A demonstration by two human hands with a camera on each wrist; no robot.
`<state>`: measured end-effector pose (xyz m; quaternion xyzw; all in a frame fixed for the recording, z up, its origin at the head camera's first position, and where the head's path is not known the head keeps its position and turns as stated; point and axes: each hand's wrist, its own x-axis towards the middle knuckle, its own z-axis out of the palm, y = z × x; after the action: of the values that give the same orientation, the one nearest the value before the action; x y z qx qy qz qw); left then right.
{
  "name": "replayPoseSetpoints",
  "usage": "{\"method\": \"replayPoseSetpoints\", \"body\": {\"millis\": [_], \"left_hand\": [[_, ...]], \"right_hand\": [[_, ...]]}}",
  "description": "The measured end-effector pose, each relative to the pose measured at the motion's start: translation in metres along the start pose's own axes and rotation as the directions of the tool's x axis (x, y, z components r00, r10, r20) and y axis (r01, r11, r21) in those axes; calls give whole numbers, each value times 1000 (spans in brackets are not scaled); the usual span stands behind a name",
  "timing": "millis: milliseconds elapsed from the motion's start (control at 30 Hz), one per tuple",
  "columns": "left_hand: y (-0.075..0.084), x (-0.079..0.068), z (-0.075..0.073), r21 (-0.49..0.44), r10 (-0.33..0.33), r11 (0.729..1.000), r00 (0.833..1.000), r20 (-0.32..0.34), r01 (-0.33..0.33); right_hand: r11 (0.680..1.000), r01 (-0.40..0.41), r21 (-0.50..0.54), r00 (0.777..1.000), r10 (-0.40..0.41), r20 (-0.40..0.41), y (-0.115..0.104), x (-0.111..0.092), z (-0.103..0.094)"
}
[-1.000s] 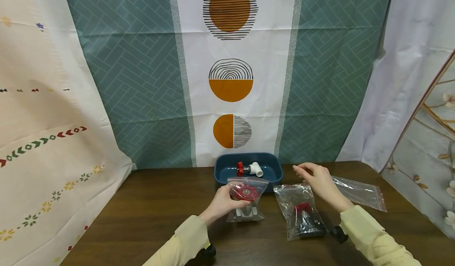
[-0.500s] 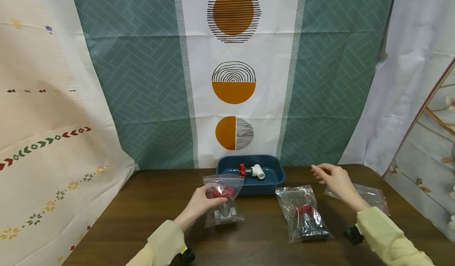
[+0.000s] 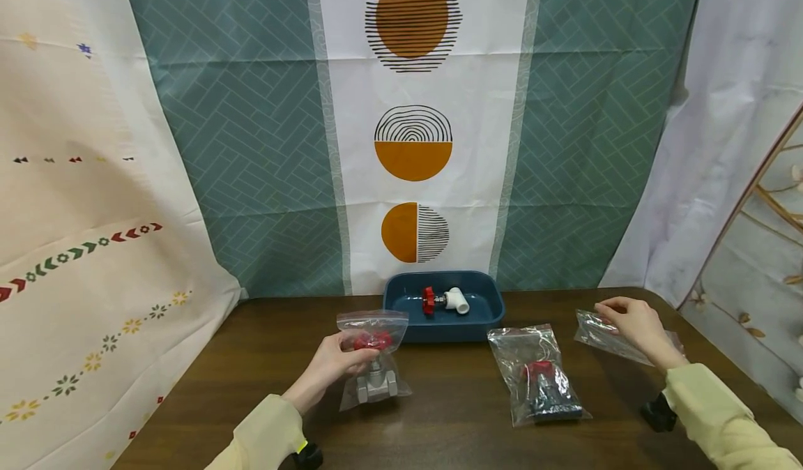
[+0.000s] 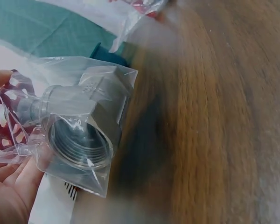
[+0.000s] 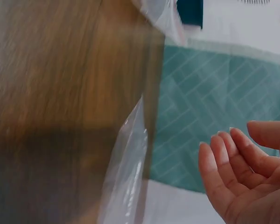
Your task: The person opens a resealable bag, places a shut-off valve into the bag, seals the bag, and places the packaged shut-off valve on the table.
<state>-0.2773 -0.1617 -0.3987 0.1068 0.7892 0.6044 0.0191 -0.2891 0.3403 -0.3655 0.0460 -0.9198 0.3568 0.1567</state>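
Observation:
My left hand (image 3: 327, 365) grips a clear zip bag (image 3: 371, 321) above the table, left of centre. Inside it is a grey metal valve (image 3: 378, 385) with a red handwheel; the left wrist view shows the threaded end of the valve (image 4: 102, 107) facing the camera, thumb and fingers around the wheel end. At the right, my right hand (image 3: 638, 327) hovers over a flat clear bag (image 3: 602, 341). Its fingers (image 5: 219, 163) are loosely bent in the right wrist view, with nothing between them, apart from that bag (image 5: 126, 172).
Between the hands lies another clear bag (image 3: 511, 344) holding a dark valve (image 3: 552, 400) with a red handle. Behind stands a blue tray (image 3: 401, 282) containing a white pipe fitting (image 3: 456, 300) with a red handwheel. Patterned cloths (image 3: 270, 142) hang behind the wooden table (image 3: 458, 414).
My left hand has carried the bagged valve leftward, away from in front of the tray. My right hand has moved right and slightly down, from beside the dark valve's bag to over the flat bag.

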Motion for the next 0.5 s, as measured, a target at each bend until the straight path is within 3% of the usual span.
{"method": "replayPoseSetpoints", "body": {"millis": [233, 367, 500], "left_hand": [[-3, -2, -9, 0, -70, 998, 997, -24, 70], [10, -12, -11, -24, -90, 996, 996, -6, 90], [1, -11, -17, -14, -117, 993, 993, 5, 117]], "right_hand": [[998, -67, 15, 997, 67, 41, 21, -3, -15], [994, -109, 5, 993, 108, 54, 31, -6, -23], [988, -147, -46, 987, 149, 63, 42, -8, -30]]}}
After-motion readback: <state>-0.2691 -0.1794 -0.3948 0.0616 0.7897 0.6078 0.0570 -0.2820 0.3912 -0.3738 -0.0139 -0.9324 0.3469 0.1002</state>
